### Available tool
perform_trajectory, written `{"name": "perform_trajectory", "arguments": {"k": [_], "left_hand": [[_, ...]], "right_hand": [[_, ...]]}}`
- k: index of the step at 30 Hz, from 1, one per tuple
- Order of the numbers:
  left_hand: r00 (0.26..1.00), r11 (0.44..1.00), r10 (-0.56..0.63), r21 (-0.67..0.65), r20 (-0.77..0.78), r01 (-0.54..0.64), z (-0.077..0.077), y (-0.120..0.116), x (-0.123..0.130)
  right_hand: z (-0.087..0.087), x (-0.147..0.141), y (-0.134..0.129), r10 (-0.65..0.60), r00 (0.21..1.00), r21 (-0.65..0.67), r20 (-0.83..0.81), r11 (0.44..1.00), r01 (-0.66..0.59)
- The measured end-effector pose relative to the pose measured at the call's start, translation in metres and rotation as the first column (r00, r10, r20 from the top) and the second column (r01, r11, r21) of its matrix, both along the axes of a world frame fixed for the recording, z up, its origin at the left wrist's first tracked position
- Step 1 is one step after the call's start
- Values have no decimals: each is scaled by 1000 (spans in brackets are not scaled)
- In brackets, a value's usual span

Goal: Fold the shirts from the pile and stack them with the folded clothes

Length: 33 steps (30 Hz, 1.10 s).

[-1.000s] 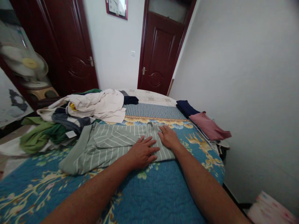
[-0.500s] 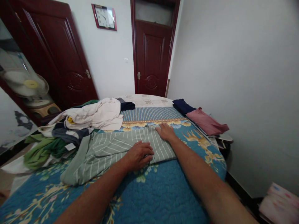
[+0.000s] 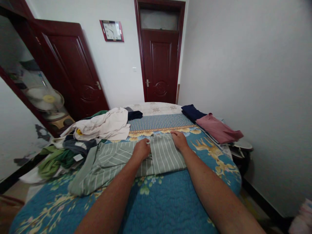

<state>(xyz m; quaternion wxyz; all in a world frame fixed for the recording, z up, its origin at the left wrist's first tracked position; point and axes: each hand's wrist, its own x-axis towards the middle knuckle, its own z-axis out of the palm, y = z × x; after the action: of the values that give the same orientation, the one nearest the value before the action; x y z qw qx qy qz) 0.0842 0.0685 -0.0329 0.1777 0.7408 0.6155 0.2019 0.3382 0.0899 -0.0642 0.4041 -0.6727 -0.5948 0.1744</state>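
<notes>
Both of my hands are on the green striped shirt (image 3: pixel 136 156), which lies spread across the blue floral bedspread (image 3: pixel 168 204) in the middle of the frame. My left hand (image 3: pixel 141 150) has closed into a loose fist on the cloth near the shirt's far edge, pinching up a fold; half a second ago it lay flat and lower, fingers spread, pressing the fabric down. My right hand (image 3: pixel 179 140) has slid up and to the right along the far edge and now curls over the top of the shirt's right portion, fingers bent onto the cloth rather than laid out flat. I cannot tell whether it actually grips the edge or only rests on it.

The right part of the shirt now reads as a neat rectangular panel between my two hands, its stripes running toward me, while the left part, with the sleeve, trails off wrinkled toward the lower left. So the smoothing has given way to taking hold, by my judgement.

To the left of the shirt sits a loose heap of clothes (image 3: pixel 97 125), cream on top with dark and green pieces spilling toward the bed's left edge. At the right edge of the bed a pink garment (image 3: pixel 218 128) and a navy one (image 3: pixel 192 111) lie folded. Behind the bed, a dark red door (image 3: pixel 159 65) and a wall clock (image 3: pixel 111 31) occupy the upper centre.
</notes>
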Motion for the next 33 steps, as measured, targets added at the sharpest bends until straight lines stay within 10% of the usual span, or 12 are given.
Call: {"name": "perform_trajectory", "arguments": {"k": [5, 10, 17, 29, 33], "left_hand": [[998, 999, 10, -47, 67, -7, -7, 4, -7], [942, 984, -53, -146, 333, 107, -9, 5, -9], [822, 969, 2, -205, 570, 140, -14, 1, -10], [880, 971, -91, -154, 466, 182, -3, -10, 1], [821, 902, 0, -355, 571, 246, 11, -23, 11]], "right_hand": [[22, -11, -12, 112, 945, 78, 309, 987, -143], [52, -58, -50, 303, 816, -118, 493, 952, -283], [42, -102, -76, 321, 736, -263, 596, 944, -199], [38, -63, -41, 211, 957, -102, 202, 976, -193], [30, -64, -41, 270, 939, -87, 212, 963, -257]]}}
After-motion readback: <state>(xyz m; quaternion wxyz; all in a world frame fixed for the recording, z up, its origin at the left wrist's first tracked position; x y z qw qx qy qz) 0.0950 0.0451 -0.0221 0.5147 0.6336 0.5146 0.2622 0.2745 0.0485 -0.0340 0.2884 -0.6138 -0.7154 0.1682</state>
